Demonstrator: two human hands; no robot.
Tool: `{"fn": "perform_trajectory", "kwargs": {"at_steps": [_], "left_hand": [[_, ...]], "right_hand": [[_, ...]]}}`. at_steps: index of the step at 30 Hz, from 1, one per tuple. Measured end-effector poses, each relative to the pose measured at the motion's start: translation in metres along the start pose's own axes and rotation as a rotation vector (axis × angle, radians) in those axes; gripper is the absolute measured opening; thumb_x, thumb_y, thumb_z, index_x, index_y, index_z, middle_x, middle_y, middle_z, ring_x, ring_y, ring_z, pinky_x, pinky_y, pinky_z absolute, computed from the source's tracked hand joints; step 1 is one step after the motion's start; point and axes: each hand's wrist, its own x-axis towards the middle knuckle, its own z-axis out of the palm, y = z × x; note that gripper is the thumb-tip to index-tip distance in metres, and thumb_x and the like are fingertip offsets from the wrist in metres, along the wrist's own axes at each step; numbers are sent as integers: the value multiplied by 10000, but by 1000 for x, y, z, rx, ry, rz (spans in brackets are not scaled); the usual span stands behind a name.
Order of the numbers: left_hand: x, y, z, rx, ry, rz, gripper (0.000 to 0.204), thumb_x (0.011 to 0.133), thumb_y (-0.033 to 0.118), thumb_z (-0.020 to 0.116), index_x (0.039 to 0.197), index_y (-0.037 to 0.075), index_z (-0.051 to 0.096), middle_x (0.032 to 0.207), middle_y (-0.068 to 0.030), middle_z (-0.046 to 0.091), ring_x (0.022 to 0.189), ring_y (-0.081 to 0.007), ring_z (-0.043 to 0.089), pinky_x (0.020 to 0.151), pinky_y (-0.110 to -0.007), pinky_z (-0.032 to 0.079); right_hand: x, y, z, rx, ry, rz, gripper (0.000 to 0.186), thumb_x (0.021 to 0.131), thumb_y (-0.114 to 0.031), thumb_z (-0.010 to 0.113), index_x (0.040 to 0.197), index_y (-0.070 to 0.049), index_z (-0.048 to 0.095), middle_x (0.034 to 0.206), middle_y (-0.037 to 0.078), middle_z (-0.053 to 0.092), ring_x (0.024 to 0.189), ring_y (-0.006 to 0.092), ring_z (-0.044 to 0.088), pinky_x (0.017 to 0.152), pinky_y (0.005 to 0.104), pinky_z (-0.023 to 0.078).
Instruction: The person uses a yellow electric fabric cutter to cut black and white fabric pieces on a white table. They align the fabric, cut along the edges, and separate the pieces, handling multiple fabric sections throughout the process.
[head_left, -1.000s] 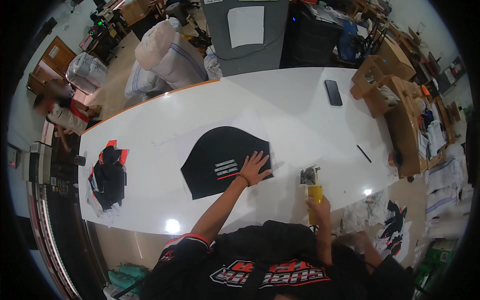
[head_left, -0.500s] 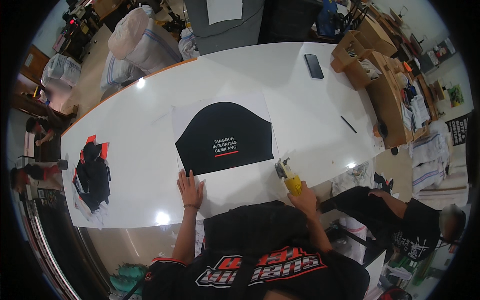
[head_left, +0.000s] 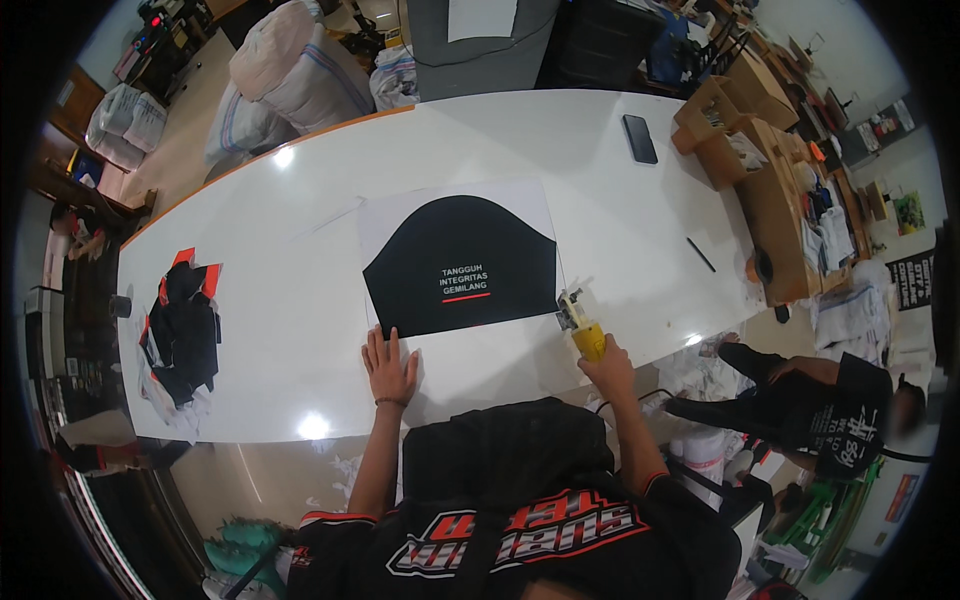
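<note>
Head view: L hand (head_left: 391,375) lies flat, palm down, on the white table (head_left: 270,340), grasping nothing; fingers are extended, a bit apart, w/ tips at the lower-L corner of the black fabric panel (head_left: 470,225). Dark wristband (head_left: 391,402) on that wrist. R hand (head_left: 609,369) is wrapped round the yellow body of a handheld power tool (head_left: 589,342), metal head pointing away from the person, up & slightly L. That head sits right by the panel's lower-R corner; can't tell if it's touching the cloth. Dark cable (head_left: 652,395) shows below the R hand.

Panel is flat, mid-table in front of the person, btwn & beyond the hands: rounded top edge, near-straight bottom edge, pale lettering over a red line in its lower half. Thin white sheet (head_left: 528,198) sticks out from under it, esp. along the top & L side.

Elsewhere on table: pile of black, red & white scraps (head_left: 185,335) at far L; dark phone (head_left: 640,139) near the far R edge; black pen (head_left: 701,254) lying slantwise, closer in than the phone. Cardboard boxes (head_left: 728,160) at the R end, w/ a roll of brown tape (head_left: 762,266) beside.

Bkgd: stuffed white sacks (head_left: 310,80) past the far L edge, grey cabinet (head_left: 478,65) beyond table. Co-worker (head_left: 848,420) in black at R, face blurred; pale scraps (head_left: 690,380) on the floor nearby.
</note>
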Motion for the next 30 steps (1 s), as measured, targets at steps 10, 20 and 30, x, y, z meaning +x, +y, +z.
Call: {"fn": "perform_trajectory", "kwargs": {"at_steps": [10, 20, 30], "left_hand": [[1, 0, -1, 0, -1, -2, 685, 982, 411, 561, 1540, 58, 378, 1647, -203, 223, 1530, -393, 175, 1241, -549, 131], [1, 0, -1, 9, 6, -4, 670, 986, 433, 547, 1534, 74, 406, 1637, -210, 246, 1530, -391, 190, 1236, -563, 140], [1, -1, -1, 2, 8, -11, 666, 975, 429, 562, 1518, 69, 421, 1636, -210, 250, 1527, -387, 199, 1236, -554, 145]], "right_hand": [[14, -19, -10, 40, -5, -13, 641, 697, -399, 776, 1163, -15, 563, 1000, 291, 684, 961, 481, 671, 834, 545, 547], [33, -28, -13, 25, 3, -13, 671, 690, -408, 778, 1190, -20, 556, 1042, 278, 676, 1005, 458, 662, 865, 522, 542], [58, -47, -26, 63, 30, -32, 569, 701, -380, 769, 1100, -16, 588, 1014, 253, 702, 965, 443, 690, 825, 512, 557]]}}
